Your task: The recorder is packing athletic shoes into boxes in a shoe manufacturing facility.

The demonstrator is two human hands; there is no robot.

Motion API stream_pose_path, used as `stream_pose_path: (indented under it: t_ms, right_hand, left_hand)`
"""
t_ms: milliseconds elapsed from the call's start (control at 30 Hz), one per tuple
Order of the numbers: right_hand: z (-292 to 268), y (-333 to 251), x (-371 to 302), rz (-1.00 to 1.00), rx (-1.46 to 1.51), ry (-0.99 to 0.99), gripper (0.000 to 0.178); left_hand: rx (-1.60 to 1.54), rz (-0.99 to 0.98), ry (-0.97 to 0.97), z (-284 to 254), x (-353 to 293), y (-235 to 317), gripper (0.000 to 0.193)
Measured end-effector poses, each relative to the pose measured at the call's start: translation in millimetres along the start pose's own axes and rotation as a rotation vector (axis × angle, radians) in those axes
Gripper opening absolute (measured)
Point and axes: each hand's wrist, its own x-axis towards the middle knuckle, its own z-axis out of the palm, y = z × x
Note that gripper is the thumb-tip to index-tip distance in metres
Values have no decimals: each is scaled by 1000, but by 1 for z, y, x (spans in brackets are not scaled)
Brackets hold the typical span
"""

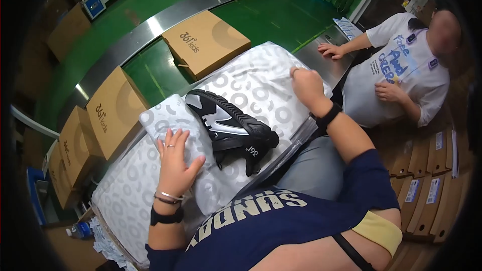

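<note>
A black and white sneaker [228, 125] lies on its side on a stack of patterned white wrapping paper [271, 90]. Left of it is a bundle wrapped in the same paper [173, 113], probably covering another shoe, though its inside is hidden. My left hand [178, 163] rests flat on this bundle with its fingers spread. At the stack's far right, my right hand [307, 88] is closed, its fingers pinching the top sheet of wrapping paper, which creases toward them.
Brown shoe boxes [208, 42] stand beyond the stack, with another box [116, 113] and more at the left. A green conveyor [261, 12] curves behind. A co-worker [401, 70] stands at the right. Stacked cartons [427, 195] fill the lower right; a water bottle [79, 230] lies lower left.
</note>
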Motion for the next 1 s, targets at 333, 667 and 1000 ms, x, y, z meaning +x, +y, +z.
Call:
stream_pose_path:
  t_ms: [333,667,1000]
  right_hand:
    - [-127,-168,-10,-1207,1176,468,7]
    - [143,-17,186,106,406,-304,35]
    - [171,-127,198,-352,615,-743,54]
  left_hand:
    - [-1479,-357,189,-49,30,46,48]
    - [-902,-727,397,-32,26,-98,40]
    - [-1357,-860,-193,-12,152,-163,36]
